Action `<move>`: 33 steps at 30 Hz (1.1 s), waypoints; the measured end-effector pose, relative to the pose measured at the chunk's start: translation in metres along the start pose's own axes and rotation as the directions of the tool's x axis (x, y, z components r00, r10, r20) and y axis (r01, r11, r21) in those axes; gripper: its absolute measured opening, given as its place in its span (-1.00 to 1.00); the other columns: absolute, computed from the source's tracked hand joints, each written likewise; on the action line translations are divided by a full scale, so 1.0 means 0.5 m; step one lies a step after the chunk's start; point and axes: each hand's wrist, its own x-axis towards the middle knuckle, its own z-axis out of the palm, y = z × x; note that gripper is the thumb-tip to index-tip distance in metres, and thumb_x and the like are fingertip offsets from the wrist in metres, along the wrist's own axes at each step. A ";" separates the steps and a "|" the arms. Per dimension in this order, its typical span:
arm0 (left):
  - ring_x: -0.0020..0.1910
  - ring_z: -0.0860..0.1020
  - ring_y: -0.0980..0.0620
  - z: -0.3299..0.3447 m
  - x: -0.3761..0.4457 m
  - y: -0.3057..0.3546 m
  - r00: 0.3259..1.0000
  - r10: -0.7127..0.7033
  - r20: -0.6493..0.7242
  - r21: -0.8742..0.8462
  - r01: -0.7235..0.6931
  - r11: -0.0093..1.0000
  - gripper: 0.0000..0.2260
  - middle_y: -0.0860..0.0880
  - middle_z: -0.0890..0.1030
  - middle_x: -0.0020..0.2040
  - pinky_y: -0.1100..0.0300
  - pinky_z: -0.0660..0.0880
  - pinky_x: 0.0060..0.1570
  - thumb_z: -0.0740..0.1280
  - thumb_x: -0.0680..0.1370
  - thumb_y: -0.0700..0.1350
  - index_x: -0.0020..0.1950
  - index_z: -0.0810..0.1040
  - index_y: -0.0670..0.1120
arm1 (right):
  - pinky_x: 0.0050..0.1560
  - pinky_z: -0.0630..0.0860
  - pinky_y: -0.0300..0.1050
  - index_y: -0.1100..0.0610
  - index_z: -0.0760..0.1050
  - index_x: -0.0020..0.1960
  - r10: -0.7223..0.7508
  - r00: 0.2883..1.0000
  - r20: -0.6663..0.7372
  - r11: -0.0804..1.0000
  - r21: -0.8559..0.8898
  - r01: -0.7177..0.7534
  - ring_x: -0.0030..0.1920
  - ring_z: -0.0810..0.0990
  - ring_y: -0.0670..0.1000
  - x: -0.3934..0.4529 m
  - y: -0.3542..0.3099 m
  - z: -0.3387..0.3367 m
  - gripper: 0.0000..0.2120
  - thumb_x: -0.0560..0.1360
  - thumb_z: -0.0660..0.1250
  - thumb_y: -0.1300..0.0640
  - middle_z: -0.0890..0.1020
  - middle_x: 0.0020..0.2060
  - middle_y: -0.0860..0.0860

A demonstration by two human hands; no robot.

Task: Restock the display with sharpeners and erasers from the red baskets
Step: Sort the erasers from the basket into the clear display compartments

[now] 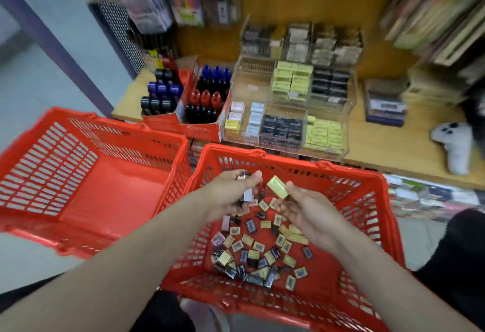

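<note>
Two red baskets stand in front of me. The right basket holds several loose yellow and black erasers on its floor. The left basket looks bare inside. Above the right basket, my left hand grips a small bunch of dark and pale packets. My right hand pinches a yellow eraser at its fingertips, tilted, close to the left hand. Beyond the baskets stands the clear tiered display with rows of yellow, black and white erasers.
Red cardboard boxes of blue, black and red items stand left of the display on the wooden shelf. A white plush toy lies at the right. Books and stationery line the back wall. A dark-clothed knee is beside the right basket.
</note>
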 end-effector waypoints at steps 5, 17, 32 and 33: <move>-0.15 0.40 0.03 0.048 -0.115 0.142 0.985 0.159 0.071 0.135 -0.168 0.976 -0.60 0.01 0.54 0.13 0.29 0.47 -0.34 0.36 0.55 0.14 0.29 0.46 -0.04 | -0.25 0.62 -0.25 0.17 0.57 0.02 -0.202 0.975 0.097 0.958 -0.189 0.217 -0.29 0.68 -0.06 -0.120 -0.181 0.029 -0.87 0.58 0.33 0.12 0.72 -0.24 0.07; -0.41 0.43 0.11 0.125 -0.055 0.226 0.948 0.284 0.144 -0.074 -0.276 0.958 -0.76 -0.01 0.61 -0.15 0.31 0.34 -0.51 0.42 0.53 0.08 0.08 0.61 -0.05 | -0.27 0.62 -0.23 0.18 0.58 -0.01 -0.584 0.807 0.083 0.712 -0.425 0.559 -0.29 0.71 0.05 -0.112 -0.315 0.019 -0.87 0.51 0.41 0.12 0.70 -0.25 0.10; 0.45 0.34 0.00 0.010 0.144 0.318 0.775 0.629 0.063 0.760 -0.446 0.473 -0.55 -0.01 0.42 0.46 0.08 0.23 0.45 0.28 0.61 0.12 0.46 0.41 -0.03 | 0.05 0.60 -0.01 0.06 0.57 0.21 -0.799 0.581 0.156 -0.090 -0.986 0.142 0.05 0.61 0.00 0.195 -0.410 0.035 -0.63 0.49 0.40 -0.12 0.65 0.08 0.01; 0.47 0.31 0.01 0.009 0.161 0.318 0.769 0.631 0.102 0.788 -0.450 0.421 -0.51 -0.01 0.39 0.48 0.02 0.21 0.48 0.27 0.60 0.13 0.48 0.38 -0.04 | 0.10 0.57 0.01 0.04 0.57 0.21 -0.805 0.571 0.163 -0.123 -0.987 0.108 0.09 0.58 0.02 0.214 -0.410 0.034 -0.63 0.50 0.37 -0.14 0.63 0.11 0.01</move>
